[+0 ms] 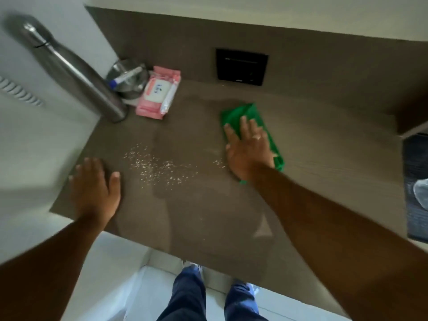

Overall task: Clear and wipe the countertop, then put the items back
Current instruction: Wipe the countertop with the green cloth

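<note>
Right hand (249,149) is pressing flat, fingers spread, on green cloth (252,128); crumbs (159,166) lying left of it; left hand (95,186) is resting open near countertop (208,216) left edge.

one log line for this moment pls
step: wiping | right hand flat on green cloth | left hand flat on countertop | crumbs left | bottle, wipes pack at back

The desk's (208,205) far-left corner is blocked by a steel bottle (76,72), bowl (127,79) and wipes pack (157,93) (closely clustered); bare surface is left elsewhere.
</note>
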The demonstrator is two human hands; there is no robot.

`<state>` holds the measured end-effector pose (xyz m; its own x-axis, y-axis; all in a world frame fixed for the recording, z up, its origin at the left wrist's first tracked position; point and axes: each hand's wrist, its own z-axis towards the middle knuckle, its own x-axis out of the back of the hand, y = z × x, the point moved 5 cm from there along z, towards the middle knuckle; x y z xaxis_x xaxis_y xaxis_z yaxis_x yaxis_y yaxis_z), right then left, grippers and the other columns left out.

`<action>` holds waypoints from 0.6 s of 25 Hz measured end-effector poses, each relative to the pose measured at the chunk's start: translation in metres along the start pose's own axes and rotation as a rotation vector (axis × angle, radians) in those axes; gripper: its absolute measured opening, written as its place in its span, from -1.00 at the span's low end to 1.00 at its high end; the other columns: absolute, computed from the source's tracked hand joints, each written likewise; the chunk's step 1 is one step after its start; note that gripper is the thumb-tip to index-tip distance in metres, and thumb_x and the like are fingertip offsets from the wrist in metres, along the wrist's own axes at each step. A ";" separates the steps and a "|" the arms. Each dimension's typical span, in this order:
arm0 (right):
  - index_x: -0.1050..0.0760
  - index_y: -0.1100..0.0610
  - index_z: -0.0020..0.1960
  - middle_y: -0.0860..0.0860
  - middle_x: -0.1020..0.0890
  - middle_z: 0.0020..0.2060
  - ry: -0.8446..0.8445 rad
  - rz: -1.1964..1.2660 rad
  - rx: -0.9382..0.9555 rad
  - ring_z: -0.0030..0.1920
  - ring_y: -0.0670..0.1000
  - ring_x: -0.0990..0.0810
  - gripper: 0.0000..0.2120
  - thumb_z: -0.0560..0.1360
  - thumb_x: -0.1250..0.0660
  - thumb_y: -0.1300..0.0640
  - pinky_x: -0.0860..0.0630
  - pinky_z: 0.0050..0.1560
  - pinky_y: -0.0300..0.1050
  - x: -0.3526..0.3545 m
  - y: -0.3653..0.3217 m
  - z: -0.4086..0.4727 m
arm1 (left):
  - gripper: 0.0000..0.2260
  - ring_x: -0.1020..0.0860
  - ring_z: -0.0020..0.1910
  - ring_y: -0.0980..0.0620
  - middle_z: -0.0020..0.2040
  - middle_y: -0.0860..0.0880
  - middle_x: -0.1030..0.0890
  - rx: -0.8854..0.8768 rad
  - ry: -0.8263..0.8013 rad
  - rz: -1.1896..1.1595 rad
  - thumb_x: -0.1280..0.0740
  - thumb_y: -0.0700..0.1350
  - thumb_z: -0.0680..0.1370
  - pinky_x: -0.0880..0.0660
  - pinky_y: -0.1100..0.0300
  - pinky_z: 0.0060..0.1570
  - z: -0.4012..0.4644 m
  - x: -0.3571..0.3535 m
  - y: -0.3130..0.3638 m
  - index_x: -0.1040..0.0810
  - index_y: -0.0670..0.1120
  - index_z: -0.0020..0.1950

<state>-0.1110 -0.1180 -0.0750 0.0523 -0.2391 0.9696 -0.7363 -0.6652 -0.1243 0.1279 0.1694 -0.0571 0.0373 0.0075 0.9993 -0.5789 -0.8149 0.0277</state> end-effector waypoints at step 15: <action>0.05 0.08 0.61 0.24 0.02 0.58 0.049 0.031 -0.421 0.56 0.27 0.02 -0.39 0.61 0.09 -0.12 0.00 0.52 0.20 0.010 0.072 0.007 | -0.37 -0.20 0.49 -0.34 0.51 -0.36 -0.22 0.132 0.060 -0.027 -0.11 0.10 0.62 -0.16 -0.23 0.45 -0.005 -0.022 -0.033 -0.17 -0.34 0.51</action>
<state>-0.1589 -0.1733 -0.0757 0.0011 -0.2133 0.9770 -0.9487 -0.3091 -0.0664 0.1420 0.1988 -0.0794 0.0004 0.0615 0.9981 -0.4663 -0.8830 0.0546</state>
